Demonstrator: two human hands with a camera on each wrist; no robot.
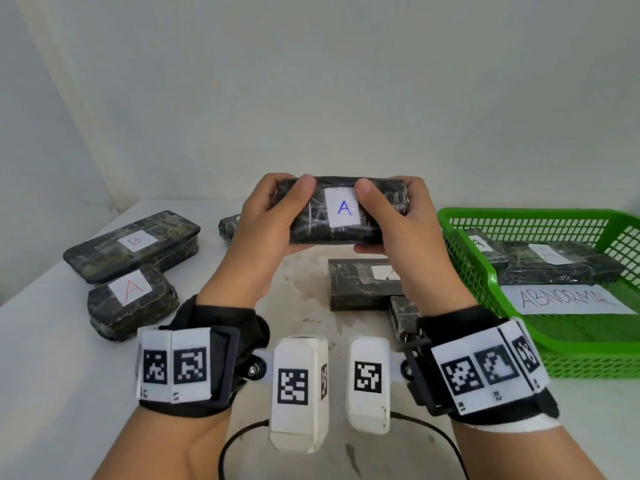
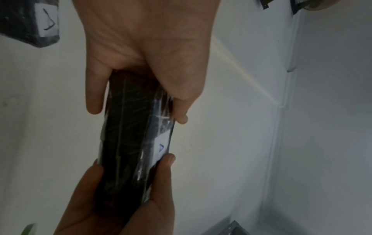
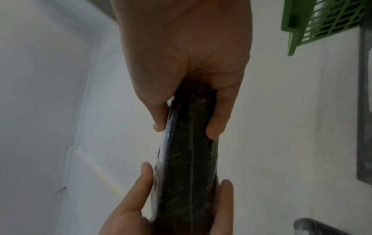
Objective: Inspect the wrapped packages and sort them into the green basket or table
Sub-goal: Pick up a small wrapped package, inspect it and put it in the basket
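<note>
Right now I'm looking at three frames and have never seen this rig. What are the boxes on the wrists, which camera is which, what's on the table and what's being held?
No robot here: a person works bare-handed. The wrist boxes are cameras with printed tracking markers.

The wide picture comes from a head camera looking down. The other two come from the wrist cameras, each looking along its own hand.

The left hand and right hand grip opposite ends of a black wrapped package with a blue A label, raised above the white table.

On the table's left lie a package labelled B and a package with a red A. More packages sit behind the hands, partly hidden.

On the right, the green basket holds two packages and an ABNORMAL sign.
</note>
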